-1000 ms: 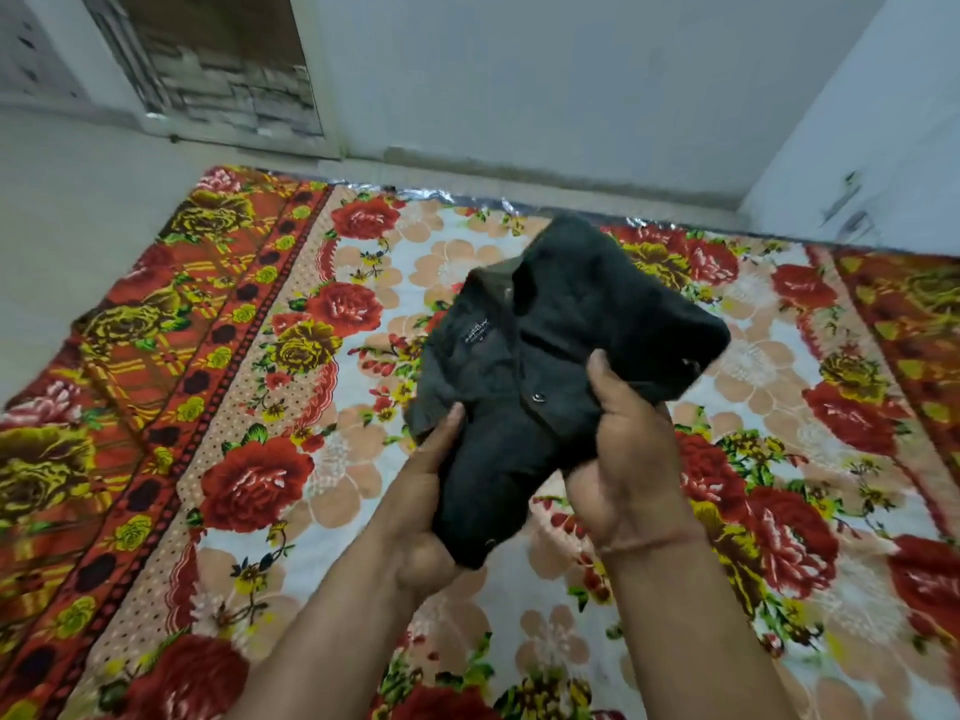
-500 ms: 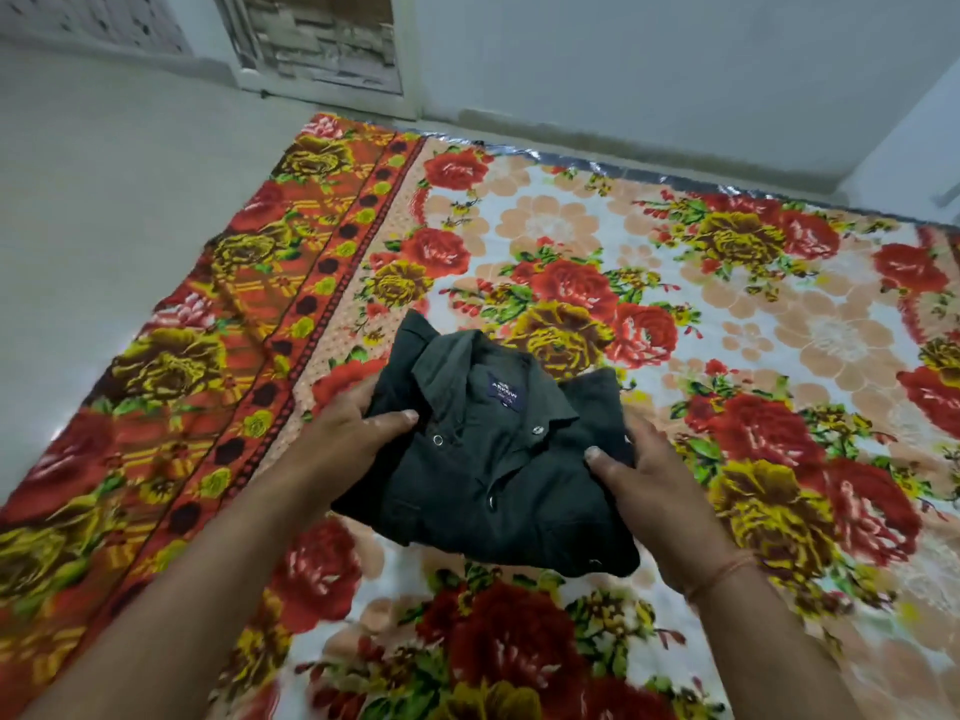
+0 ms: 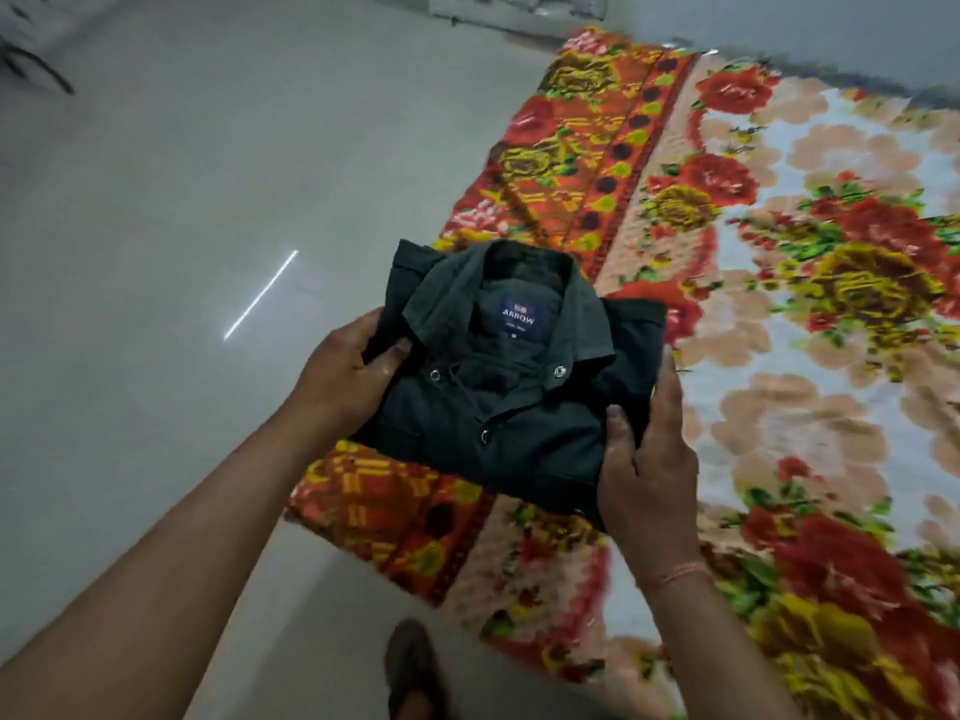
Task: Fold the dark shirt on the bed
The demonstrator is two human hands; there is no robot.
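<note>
The dark shirt (image 3: 519,387) is folded into a compact rectangle, collar and blue label facing up. I hold it in the air over the left edge of the bed (image 3: 810,407), which is covered by a floral sheet. My left hand (image 3: 345,376) grips the shirt's left side, thumb on top near the collar. My right hand (image 3: 647,459) grips its right front corner, thumb pressed on the fabric.
Pale tiled floor (image 3: 197,210) fills the left half of the view. The red patterned border (image 3: 597,163) of the sheet hangs at the bed's left edge. My foot (image 3: 415,667) shows at the bottom. A wall and doorway lie at the far top.
The folded shirt has moved left with both hands, from above the middle of the bed to its left edge. The view has swung left toward the floor.
</note>
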